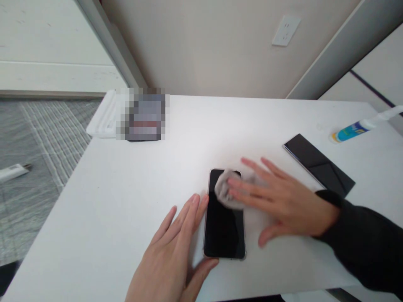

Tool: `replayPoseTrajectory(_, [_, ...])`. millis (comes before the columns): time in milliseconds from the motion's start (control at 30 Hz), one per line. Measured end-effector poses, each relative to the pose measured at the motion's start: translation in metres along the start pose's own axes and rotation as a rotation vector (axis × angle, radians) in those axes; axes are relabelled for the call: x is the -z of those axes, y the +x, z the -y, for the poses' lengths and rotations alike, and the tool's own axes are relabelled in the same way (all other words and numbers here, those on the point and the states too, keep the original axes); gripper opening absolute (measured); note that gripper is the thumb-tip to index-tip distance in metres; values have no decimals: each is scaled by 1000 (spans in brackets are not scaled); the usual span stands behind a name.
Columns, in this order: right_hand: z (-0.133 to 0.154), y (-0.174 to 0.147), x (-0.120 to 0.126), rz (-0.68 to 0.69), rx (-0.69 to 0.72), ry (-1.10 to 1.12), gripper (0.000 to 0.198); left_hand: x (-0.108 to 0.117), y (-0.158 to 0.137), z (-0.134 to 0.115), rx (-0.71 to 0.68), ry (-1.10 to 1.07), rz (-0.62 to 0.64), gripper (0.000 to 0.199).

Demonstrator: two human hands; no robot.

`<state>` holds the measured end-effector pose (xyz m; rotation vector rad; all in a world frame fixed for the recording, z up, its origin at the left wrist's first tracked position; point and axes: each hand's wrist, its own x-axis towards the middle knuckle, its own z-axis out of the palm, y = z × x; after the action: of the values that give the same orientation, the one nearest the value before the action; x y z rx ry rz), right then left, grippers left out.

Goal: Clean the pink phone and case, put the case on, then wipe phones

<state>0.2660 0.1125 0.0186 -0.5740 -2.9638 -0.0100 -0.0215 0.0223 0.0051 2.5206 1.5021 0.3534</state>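
Observation:
A black-screened smartphone [224, 230] in a clear case lies face up on the white table. My left hand [171, 249] steadies it, fingertips along its left edge and thumb at its bottom edge. Under the fingers of my right hand [277, 197] is a crumpled light grey cloth [226, 191], pressed on the upper part of the screen. That hand's other fingers are spread, its thumb apart, and it is slightly blurred.
A second dark phone [319, 163] lies at an angle to the right. Beyond it a blue and white bottle [352, 131] with a nozzle lies on its side. A white packet [105, 117] and a pixelated dark item [146, 117] occupy the back left corner. The wall has an outlet [286, 30].

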Motion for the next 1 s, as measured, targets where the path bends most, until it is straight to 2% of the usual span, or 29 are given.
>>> replayPoseTrajectory(67, [2,0,0,12,149,47,94,1,1,0,-7,-1,4,75])
replayPoseTrajectory(100, [2,1,-1,11,174,50,93,2,1,0,-8,-4,0,74])
replayPoseTrajectory(133, [2,1,-1,8,147,32,90,2,1,0,-4,-8,-4,74])
replayPoseTrajectory(233, [-1,5,-2,2,-61,-39,90,2,-1,0,18,-22,-10,79])
replayPoseTrajectory(267, [0,6,-2,-1,-48,-19,94,2,-2,0,19,-24,-7,80])
replayPoseTrajectory(333, [1,10,-3,3,130,50,96,1,-3,1,15,-26,11,80])
replayPoseTrajectory(400, [2,12,-4,4,192,57,92,1,-4,1,17,-22,12,80])
replayPoseTrajectory(500, [1,12,-3,-12,-20,-30,90,-1,-3,1,30,-18,5,81])
replayPoseTrajectory(533, [2,11,-3,-22,-52,-37,92,-1,-2,1,26,-20,4,81])
replayPoseTrajectory(667, [6,7,-3,-13,216,71,96,-1,2,1,-7,-26,7,79])
replayPoseTrajectory(700, [5,6,-3,-16,199,53,93,-1,2,0,-2,-21,6,79])
replayPoseTrajectory(800, [-2,7,-2,-6,-60,-38,92,0,1,0,11,-5,-4,80])
replayPoseTrajectory(833, [-2,8,-2,4,-105,-49,94,0,1,0,15,0,-9,80])
replayPoseTrajectory(867, [1,10,-2,16,-72,-27,99,0,0,1,14,6,-8,80])
replayPoseTrajectory(967, [14,18,-2,25,144,72,102,0,-2,2,-7,14,-13,80])
replayPoseTrajectory(1000, [16,19,-2,12,146,83,100,0,-2,2,-8,14,-13,80])
